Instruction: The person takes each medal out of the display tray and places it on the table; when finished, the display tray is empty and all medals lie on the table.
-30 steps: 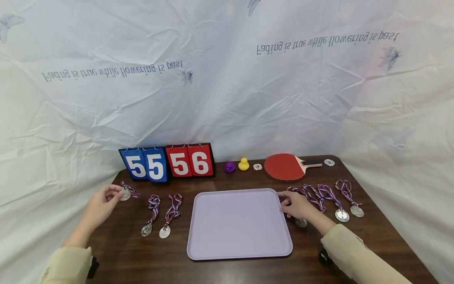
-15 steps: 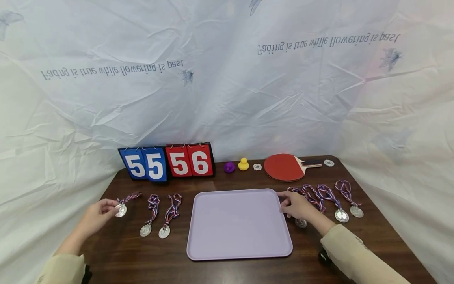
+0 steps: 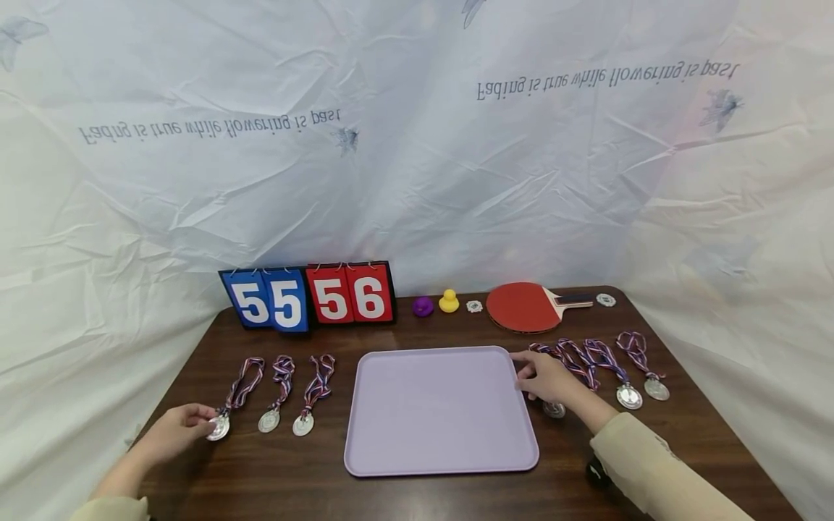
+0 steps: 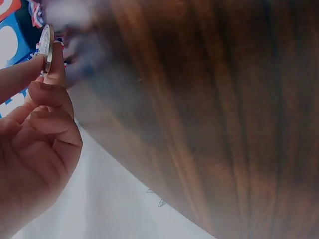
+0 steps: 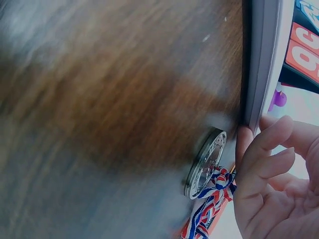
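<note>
We pinch a silver medal (image 3: pixel 218 428) in our left hand (image 3: pixel 172 433) at the tabletop's (image 3: pixel 274 470) near-left edge, ribbon trailing; our right hand (image 3: pixel 546 378) rests loose-fingered beside the lilac tray (image 3: pixel 440 409), over another medal (image 5: pixel 205 164). A careless tug could drag this medal off the edge

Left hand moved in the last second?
Yes. The left hand, pinching a medal, drew back toward the person, away from the scoreboard.
</note>
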A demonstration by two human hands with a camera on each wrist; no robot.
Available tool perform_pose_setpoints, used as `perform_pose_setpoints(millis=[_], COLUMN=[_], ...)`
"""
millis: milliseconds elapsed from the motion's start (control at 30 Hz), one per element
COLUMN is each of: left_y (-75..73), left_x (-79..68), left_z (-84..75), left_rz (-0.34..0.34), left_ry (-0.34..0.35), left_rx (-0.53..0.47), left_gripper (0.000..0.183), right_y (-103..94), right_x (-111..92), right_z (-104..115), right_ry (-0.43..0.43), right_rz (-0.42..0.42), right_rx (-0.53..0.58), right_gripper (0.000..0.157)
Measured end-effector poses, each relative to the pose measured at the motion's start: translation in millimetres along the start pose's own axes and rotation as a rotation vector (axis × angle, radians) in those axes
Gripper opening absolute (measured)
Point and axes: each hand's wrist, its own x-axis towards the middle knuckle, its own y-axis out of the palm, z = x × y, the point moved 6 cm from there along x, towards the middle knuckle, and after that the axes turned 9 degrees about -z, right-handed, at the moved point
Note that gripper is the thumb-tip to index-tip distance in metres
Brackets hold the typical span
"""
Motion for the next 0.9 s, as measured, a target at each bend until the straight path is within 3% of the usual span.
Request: perform_pose_setpoints(millis=[533,733,900], left_y=[11.7,4.4,-8.2], left_x=[-2.9,-5.0,-4.7], left_z=[11.5,10.2,-4.5], left_rz=[-0.03,-0.055,-0.116], left_ry=[-0.054,-0.056,-0.047], left_rx=[0.093,0.138,0.155], left_gripper=[0.023,0.042,0.05], right_y=[-0.1,-0.7,-5.5], right_x=[2.5,2.0,0.8], right_z=[-1.9,-1.9,-3.0], right_ry=[0.007,-0.006,-0.01], right_rz=[-0.016,-0.009,-0.023], right_rx=[-0.003,0.002,-0.008], right_gripper=[0.052,0.052,0.053])
